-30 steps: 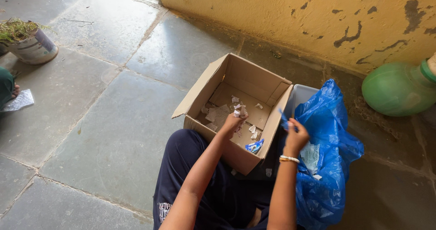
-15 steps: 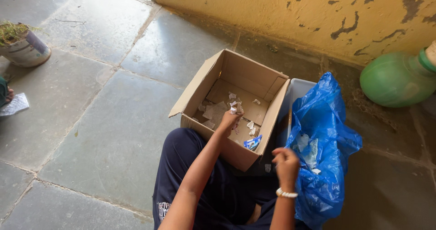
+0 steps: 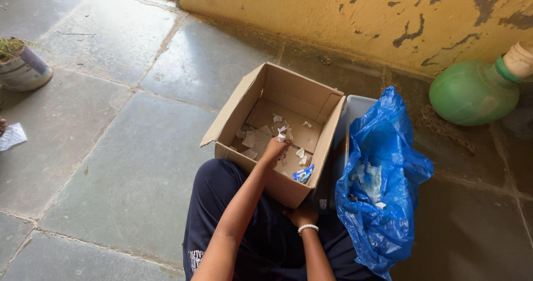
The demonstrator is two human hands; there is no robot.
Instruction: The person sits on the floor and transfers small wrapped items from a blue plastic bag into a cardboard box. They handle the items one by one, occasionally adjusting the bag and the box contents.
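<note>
Pinching small white paper scrap (image 3: 281, 138): left hand (image 3: 275, 148), inside open brown cardboard box (image 3: 288, 95) | right hand (image 3: 302, 214): low beside box, grip unclear | crumpled blue plastic bag (image 3: 388, 164) adjacent.

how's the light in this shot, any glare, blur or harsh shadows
Head view: soft, even daylight, sharp throughout. Faint sheen on the crinkled blue plastic bag and round green plastic jug. The open brown cardboard box is shaded inside; the left hand shows no blur.

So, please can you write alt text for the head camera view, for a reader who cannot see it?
A seated person's left hand holds a small white paper scrap inside an open cardboard box of torn paper bits, while the right hand rests by the box's near corner. A blue plastic bag stands beside the box on a stone floor.
</note>
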